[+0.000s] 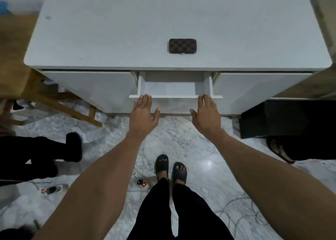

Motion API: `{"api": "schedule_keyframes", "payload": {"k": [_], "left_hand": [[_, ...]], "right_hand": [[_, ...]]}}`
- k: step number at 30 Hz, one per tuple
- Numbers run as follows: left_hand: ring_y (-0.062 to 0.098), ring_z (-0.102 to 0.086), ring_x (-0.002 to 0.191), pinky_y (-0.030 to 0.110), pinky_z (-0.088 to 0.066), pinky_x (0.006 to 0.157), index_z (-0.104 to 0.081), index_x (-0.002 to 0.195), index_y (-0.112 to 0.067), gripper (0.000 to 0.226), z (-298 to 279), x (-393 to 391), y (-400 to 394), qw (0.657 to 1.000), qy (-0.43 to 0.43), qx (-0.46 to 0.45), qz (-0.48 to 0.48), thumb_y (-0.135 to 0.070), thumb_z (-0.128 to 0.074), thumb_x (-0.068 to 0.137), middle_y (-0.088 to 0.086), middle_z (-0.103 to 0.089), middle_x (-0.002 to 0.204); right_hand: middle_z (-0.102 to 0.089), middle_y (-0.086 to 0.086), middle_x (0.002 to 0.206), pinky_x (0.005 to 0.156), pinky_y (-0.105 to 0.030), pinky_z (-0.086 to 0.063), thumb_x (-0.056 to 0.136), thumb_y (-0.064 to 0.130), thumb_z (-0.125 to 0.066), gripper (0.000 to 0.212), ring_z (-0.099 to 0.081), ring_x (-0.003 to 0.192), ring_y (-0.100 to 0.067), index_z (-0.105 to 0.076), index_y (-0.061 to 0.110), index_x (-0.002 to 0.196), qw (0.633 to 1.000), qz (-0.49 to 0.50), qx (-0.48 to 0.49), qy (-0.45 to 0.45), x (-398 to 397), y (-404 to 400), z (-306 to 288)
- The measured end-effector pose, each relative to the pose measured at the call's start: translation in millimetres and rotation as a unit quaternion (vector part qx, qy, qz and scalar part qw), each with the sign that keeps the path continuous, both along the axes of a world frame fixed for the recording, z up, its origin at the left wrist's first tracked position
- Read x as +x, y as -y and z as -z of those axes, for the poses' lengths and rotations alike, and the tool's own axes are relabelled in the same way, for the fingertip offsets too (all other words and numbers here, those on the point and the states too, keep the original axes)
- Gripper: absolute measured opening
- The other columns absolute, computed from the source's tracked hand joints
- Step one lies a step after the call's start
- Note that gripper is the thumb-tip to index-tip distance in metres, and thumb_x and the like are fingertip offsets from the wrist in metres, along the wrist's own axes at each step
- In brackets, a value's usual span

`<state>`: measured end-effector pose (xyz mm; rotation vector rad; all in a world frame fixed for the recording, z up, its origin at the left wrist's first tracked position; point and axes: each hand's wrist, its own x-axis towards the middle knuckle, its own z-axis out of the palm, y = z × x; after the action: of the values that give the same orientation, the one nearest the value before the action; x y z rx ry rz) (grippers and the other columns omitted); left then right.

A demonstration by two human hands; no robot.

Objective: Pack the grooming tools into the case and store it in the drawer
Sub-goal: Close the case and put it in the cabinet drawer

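Beyond both hands, apparently touching the open drawer (174,90), lies the shut case (182,46).

Case (182,46): brown-and-dark checkerboard pattern, centre of frame.
Cabinet top (109,30): plain white, upper half of frame.
Drawer (174,90): white inside and out, centre of frame.
Floor (181,139): white marble veined with grey, lower half of frame.
Sandals (171,169): black, lower centre.
Trousers (181,212): black, bottom centre.
Wooden frame (60,103): light brown, at left.
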<state>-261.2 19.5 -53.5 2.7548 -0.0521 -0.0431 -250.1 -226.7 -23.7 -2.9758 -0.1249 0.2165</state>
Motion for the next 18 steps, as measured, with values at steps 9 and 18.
{"api": "schedule_keyframes", "payload": {"k": [9,18], "left_hand": [[0.033,-0.037,0.155,0.047,-0.026,0.13,-0.047,0.153,0.003,0.074,6.8,-43.9,1.5,0.999,0.018,0.029,-0.007,-0.049,-0.03,0.103,0.021,-0.046,0.16],[0.039,-0.033,0.155,0.052,-0.024,0.129,-0.051,0.151,-0.001,0.07,-26.4,46.3,3.4,0.997,0.076,-0.001,-0.025,-0.049,-0.031,0.105,0.023,-0.043,0.162]], "right_hand": [[-0.043,-0.021,0.143,0.112,-0.049,-0.036,0.098,0.036,-0.052,0.061,-0.039,0.136,-0.037,-0.038,-0.002,0.143,1.0,-0.002,0.005,-0.012,-41.1,6.1,0.3],[-0.057,-0.02,0.127,0.094,-0.046,-0.047,0.095,0.029,-0.057,0.041,-0.053,0.117,-0.038,-0.056,0.001,0.125,0.997,0.028,0.051,0.054,54.5,0.7,-41.8]]}}
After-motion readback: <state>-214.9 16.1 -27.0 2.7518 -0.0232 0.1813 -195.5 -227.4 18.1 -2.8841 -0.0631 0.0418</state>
